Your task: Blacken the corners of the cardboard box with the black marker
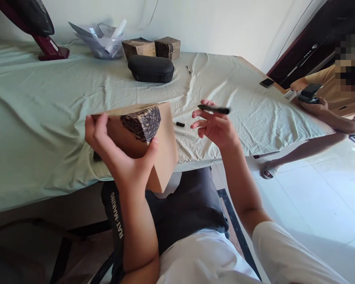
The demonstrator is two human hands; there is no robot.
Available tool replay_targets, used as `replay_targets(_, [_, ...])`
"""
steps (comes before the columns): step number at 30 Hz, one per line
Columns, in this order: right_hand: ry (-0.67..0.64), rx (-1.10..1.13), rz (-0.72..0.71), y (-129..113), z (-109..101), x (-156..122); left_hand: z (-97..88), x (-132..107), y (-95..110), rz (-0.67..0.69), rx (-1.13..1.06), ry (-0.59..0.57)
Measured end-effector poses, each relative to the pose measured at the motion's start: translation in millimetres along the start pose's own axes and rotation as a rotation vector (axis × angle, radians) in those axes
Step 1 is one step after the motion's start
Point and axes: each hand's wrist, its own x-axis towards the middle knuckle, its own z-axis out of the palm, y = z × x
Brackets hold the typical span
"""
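My left hand point(118, 152) grips a brown cardboard box point(165, 150) from below and holds it up over the table's front edge. One corner of the box is covered with dense black doodling. My right hand point(214, 126) hovers to the right of the box and holds a black pen point(214, 109) between its fingertips, the pen lying level and slightly blurred. A black pen cap point(180, 124) lies on the cloth between the box and my right hand.
A pale green cloth point(47, 118) covers the table. At the back stand a black zip case point(150, 68), two doodled brown boxes point(152, 48), a pile of papers point(102, 37) and a fan base point(50, 49). Another person point(328, 104) sits at the right holding a dark device; a phone point(266, 82) lies nearby.
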Motion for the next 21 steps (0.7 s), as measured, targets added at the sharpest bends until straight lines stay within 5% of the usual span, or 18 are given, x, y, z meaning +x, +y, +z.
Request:
replay_targets(3, [-0.029, 0.063, -0.188, -31.9, 34.3, -5.0, 4.2, -1.6, 19.8, 0.115, 0.043, 0.059])
replay_targets(6, [-0.207, 0.093, -0.343, -52.5, 67.4, -13.3, 8.7, -3.8, 34.6, 0.042, 0.106, -0.032])
replay_targets(9, [-0.219, -0.069, -0.516, -58.9, 86.9, -16.2, 13.6, -6.3, 42.3, -0.032, 0.148, -0.122])
replay_targets(14, [-0.131, -0.372, -0.675, -59.1, 92.2, -11.3, 19.1, -9.5, 49.4, -0.130, 0.240, -0.287])
replay_targets(21, [-0.023, -0.622, -0.544, -68.6, 83.9, -14.9, 19.6, -8.5, 54.3, -0.148, 0.279, -0.322])
